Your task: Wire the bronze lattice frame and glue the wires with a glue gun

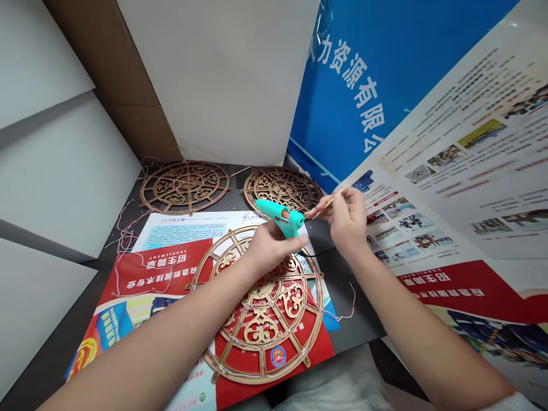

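Observation:
My left hand [274, 245] is wrapped round the handle of a teal hot glue gun [278, 214], whose nozzle end points left and away from me. Under it lies a round wooden lattice panel [260, 334] with scroll-shaped cutouts and thin wires along its rings. To the right, my right hand [346, 214] pinches a thin wooden stick [329, 201], held apart from the glue gun. A loose red-and-white wire [349, 311] trails from the panel's right side onto the dark tabletop.
Two more round lattice panels, one at back left [186, 185] and one at back centre [280, 188], lie against white boards [222, 74]. Printed leaflets [145, 268] cover the table's front. Tangled wires [126, 231] lie at left. A poster board [462, 171] stands close on the right.

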